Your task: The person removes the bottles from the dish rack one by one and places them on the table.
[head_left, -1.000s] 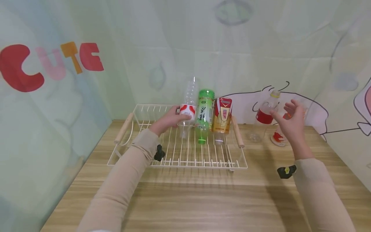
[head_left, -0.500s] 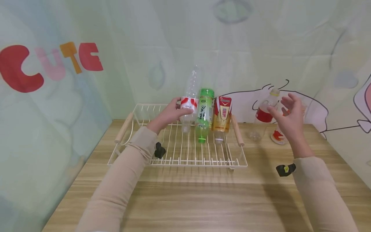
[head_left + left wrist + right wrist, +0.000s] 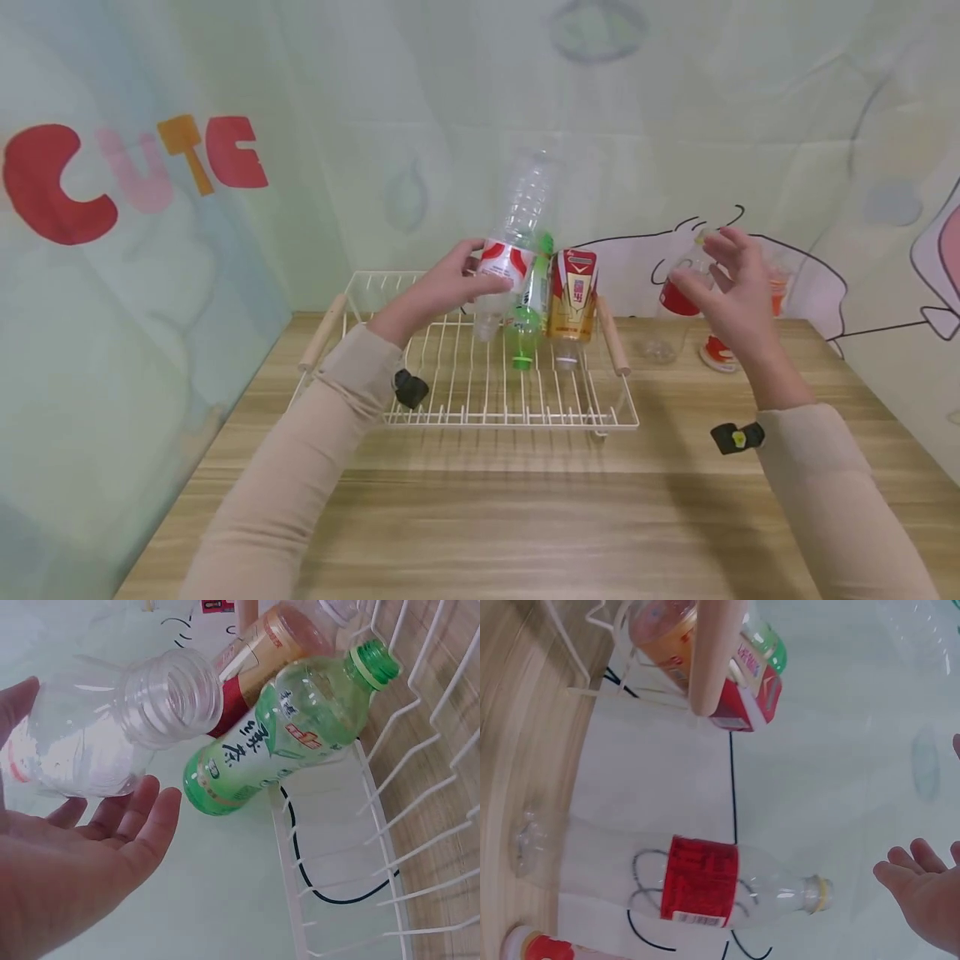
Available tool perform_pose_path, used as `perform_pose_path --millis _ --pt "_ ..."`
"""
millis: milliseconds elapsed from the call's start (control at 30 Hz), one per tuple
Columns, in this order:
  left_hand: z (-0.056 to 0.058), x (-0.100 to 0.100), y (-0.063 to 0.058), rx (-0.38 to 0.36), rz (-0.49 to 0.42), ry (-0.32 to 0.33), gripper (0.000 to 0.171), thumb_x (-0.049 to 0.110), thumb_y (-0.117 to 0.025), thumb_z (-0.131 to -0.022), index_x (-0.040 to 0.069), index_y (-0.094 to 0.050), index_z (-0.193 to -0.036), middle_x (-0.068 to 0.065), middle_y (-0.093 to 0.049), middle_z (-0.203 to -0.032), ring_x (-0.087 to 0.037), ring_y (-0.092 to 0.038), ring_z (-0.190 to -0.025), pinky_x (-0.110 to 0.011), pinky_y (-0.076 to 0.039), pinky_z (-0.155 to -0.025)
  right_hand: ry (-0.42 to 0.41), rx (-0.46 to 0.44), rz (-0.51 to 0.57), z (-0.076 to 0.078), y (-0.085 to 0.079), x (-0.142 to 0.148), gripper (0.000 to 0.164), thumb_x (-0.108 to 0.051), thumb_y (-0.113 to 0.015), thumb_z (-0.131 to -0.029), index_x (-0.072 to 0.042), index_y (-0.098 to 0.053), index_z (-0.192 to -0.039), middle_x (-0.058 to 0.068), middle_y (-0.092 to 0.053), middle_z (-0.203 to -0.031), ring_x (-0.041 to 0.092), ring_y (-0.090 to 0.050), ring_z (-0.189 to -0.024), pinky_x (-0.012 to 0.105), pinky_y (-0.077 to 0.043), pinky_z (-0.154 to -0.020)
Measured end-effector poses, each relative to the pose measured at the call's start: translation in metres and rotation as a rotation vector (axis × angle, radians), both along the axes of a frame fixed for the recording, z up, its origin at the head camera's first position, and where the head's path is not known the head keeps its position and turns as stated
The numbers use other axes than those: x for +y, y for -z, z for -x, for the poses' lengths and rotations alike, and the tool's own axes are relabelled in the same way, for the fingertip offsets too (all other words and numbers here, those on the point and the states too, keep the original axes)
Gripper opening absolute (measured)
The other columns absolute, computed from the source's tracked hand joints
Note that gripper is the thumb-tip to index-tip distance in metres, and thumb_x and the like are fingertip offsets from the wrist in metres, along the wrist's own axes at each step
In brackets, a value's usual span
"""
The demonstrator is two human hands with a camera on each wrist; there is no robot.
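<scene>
My left hand (image 3: 442, 292) grips a clear plastic bottle (image 3: 506, 260) with a red-and-white label. The bottle is tilted, its base up to the right and its open neck (image 3: 184, 697) pointing down over the rack. Just behind it, a green tea bottle (image 3: 277, 735) leans neck-down in the white wire dish rack (image 3: 495, 427), partly covered in the head view. Beside that leans a red-and-gold bottle (image 3: 573, 296), also neck-down. My right hand (image 3: 738, 308) is raised with fingers spread and holds nothing. In the right wrist view, it is apart from an upright clear bottle with a red label (image 3: 701, 881).
Wooden handles (image 3: 613, 337) rise at both ends of the rack. Right of the red-label bottle stands another bottle with a red-and-white base (image 3: 718, 354), partly behind my right hand. A printed curtain (image 3: 420, 100) hangs behind the wooden table (image 3: 480, 533).
My left hand has lifted the clear bottle up and slightly right, tilting its base further right over the green bottle. My right hand has drifted slightly up and left.
</scene>
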State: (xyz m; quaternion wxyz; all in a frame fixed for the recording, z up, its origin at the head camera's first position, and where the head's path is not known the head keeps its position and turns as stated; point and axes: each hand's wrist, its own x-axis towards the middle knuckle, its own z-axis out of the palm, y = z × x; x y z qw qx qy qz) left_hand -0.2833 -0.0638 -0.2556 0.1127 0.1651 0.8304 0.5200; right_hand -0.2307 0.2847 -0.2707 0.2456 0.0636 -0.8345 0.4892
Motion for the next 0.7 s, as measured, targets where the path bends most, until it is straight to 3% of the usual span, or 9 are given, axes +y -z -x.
perform_pose_path --millis 300,533,700 --pt "-0.017 0.004 -0.004 -0.001 0.041 0.088 0.079 0.031 -0.072 -0.085 0.017 -0.027 -0.149 -0.011 -0.048 -0.125 -0.027 -0.054 -0.108 -0.039 -0.052 -0.086 -0.082 0.040 -0.093 -0.017 -0.014 -0.019 0.076 -0.015 -0.072 -0.086 -0.011 -0.028 -0.146 0.013 -0.039 -0.145 0.026 -0.036 -0.138 0.037 -0.029 -0.114" --pt "-0.028 0.006 -0.001 0.026 0.079 0.162 0.071 0.026 -0.071 -0.086 0.014 -0.034 -0.145 -0.009 -0.052 -0.122 -0.026 -0.056 -0.106 -0.037 -0.053 -0.083 -0.133 0.028 -0.191 -0.030 -0.023 -0.033 0.078 -0.017 -0.074 -0.085 -0.012 -0.029 -0.147 0.011 -0.040 -0.146 0.029 -0.036 -0.138 0.050 -0.032 -0.110" --pt "-0.034 0.008 0.000 0.041 0.161 0.192 0.070 0.029 -0.073 -0.084 0.016 -0.037 -0.143 -0.008 -0.053 -0.120 -0.025 -0.058 -0.103 -0.035 -0.053 -0.081 -0.168 0.033 -0.242 -0.036 -0.026 -0.039 0.075 -0.017 -0.076 -0.083 -0.011 -0.033 -0.145 0.008 -0.042 -0.145 0.028 -0.037 -0.138 0.053 -0.035 -0.107"
